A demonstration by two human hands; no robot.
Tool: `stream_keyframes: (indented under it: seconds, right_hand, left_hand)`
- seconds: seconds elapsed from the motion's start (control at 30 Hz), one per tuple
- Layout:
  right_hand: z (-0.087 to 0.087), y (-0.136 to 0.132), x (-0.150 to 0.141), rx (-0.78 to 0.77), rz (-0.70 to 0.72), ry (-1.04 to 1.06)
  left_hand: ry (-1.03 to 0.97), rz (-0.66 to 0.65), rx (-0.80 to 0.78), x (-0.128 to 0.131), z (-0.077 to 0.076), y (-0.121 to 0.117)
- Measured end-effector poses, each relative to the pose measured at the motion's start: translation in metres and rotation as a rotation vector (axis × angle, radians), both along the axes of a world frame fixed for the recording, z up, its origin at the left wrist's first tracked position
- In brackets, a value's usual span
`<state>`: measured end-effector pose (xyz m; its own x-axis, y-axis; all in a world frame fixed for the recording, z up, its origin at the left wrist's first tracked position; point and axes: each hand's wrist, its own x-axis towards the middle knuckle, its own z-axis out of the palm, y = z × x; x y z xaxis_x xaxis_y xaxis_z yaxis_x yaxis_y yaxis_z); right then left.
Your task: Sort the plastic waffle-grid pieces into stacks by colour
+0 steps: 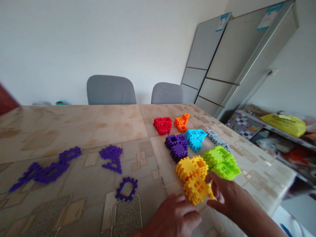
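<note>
A stack of yellow interlocking plastic building pieces (194, 174), with toothed edges and window cut-outs, lies on the table in front of me. Just right of it, my right hand (228, 196) has its thumb and index finger apart, the index fingertip at the stack's edge. My left hand (174, 214) is low at the near left of the yellow pieces, fingers loosely bent; its fingertips are partly hidden and I see nothing held. Bright green pieces (222, 161) sit behind my right hand, and a purple stack (177, 146) lies beyond the yellow one.
Farther back are red pieces (163, 125), orange pieces (182, 123), light blue pieces (195, 138) and grey pieces (217, 140). Loose purple pieces (51, 171) and a purple ring-shaped piece (119, 193) lie left. Two grey chairs (111, 90) stand behind the patterned table (86, 194).
</note>
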<state>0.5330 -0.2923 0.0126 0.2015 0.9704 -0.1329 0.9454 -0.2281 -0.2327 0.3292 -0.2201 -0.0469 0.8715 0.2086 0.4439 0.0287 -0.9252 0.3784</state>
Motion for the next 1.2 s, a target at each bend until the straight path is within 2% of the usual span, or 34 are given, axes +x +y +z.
stream_keyframes:
  seconds: [0.2, 0.43, 0.6, 0.77, 0.87, 1.0, 1.1, 1.2]
  right_hand:
    - [-0.005, 0.006, 0.001, -0.003, -0.007, -0.004]
    - [0.016, 0.005, -0.009, -0.047, -0.004, -0.017]
    - [0.024, 0.012, -0.014, 0.049, 0.057, -0.037]
    - [0.026, 0.011, -0.012, 0.062, 0.094, -0.043]
    - [0.035, 0.016, -0.009, 0.134, 0.107, 0.004]
    - [0.052, 0.037, -0.001, 0.267, 0.17, 0.127]
    - [0.058, 0.05, 0.006, 0.33, 0.133, 0.149]
    - [0.055, 0.052, 0.011, 0.349, 0.078, 0.166]
  left_hand:
    - [-0.026, 0.013, -0.037, -0.004, 0.001, 0.003]
    - [-0.072, 0.02, -0.186, -0.011, 0.012, 0.011]
    - [-0.078, 0.102, -0.355, -0.007, 0.02, 0.019]
    - [-0.078, 0.104, -0.403, -0.004, 0.018, 0.022]
    - [-0.105, 0.105, -0.419, -0.007, 0.016, 0.026]
    - [-0.171, 0.221, -0.46, -0.015, 0.014, 0.032]
    - [-0.158, 0.212, -0.454, -0.019, 0.012, 0.03]
    - [-0.127, 0.181, -0.443, -0.017, 0.008, 0.025]
